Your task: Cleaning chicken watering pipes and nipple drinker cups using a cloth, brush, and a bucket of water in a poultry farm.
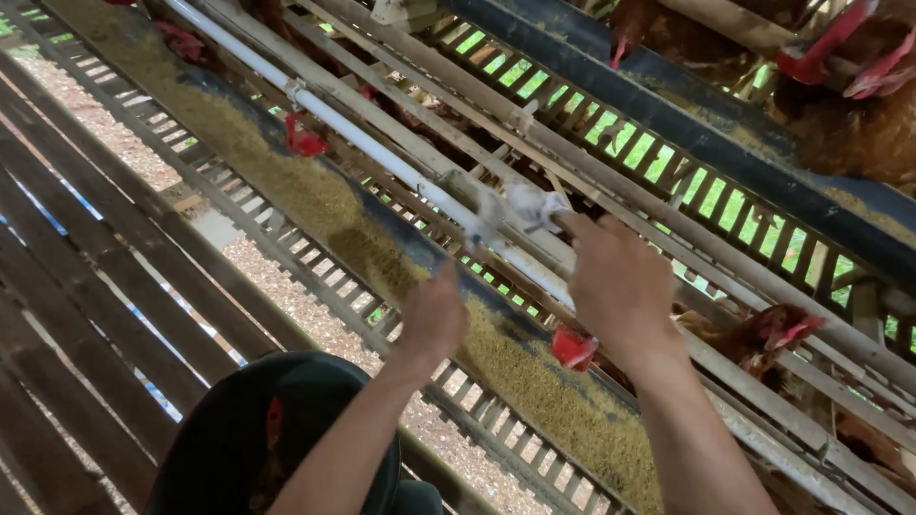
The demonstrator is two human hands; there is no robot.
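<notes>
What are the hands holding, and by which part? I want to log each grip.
The right hand pinches a pale fitting on the white pipe at its end. The left hand holds nothing visible, hovering over the feed trough.

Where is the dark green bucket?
The dark green bucket is at the bottom left of the head view, below the person's left hand and beside the long feed trough.

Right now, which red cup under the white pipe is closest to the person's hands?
The red cup just below the right hand, over the feed trough. The other red cup hangs farther up the white pipe, away from both hands.
</notes>
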